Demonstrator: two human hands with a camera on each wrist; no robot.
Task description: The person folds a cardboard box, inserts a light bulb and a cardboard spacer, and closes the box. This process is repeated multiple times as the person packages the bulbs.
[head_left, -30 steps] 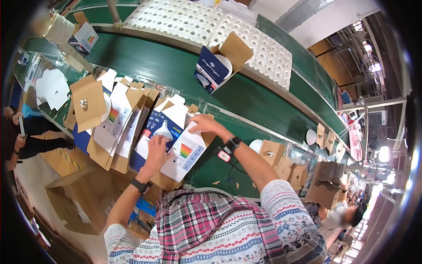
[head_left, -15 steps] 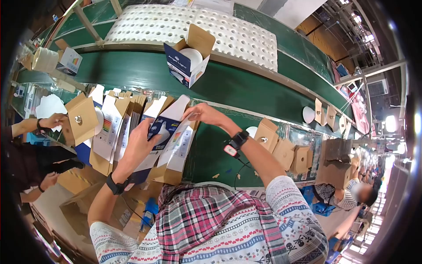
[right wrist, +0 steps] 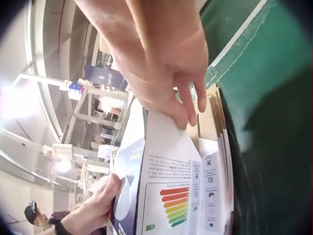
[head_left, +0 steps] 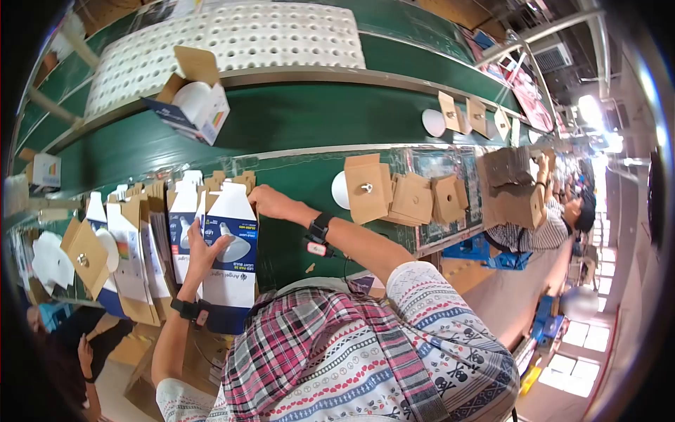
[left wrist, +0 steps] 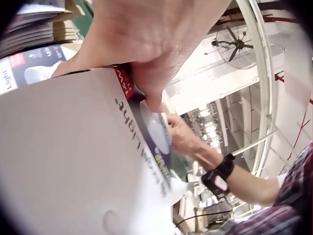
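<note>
Turning the box point(head_left: 230, 283) at the surface's point(head_left: 285, 247) near edge
Its picture point(head_left: 238, 244) now faces us, seemingly steadied; left grip point(head_left: 204, 252) clasps, right grip point(head_left: 278, 205) pinches.

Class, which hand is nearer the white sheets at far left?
Left. The left hand holds a box right of the white sheets; the right hand is farther right, by that box's top.

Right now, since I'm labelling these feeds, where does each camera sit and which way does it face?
Head: worn there, facing forward and down at the bulb box; left hand, right hand, arms and plaid garment show.
Left wrist: worn there, facing left hand and box; right forearm shows.
Right wrist: worn there, facing right hand and box; left hand shows.
Both wrist views share the box and hands.
</note>
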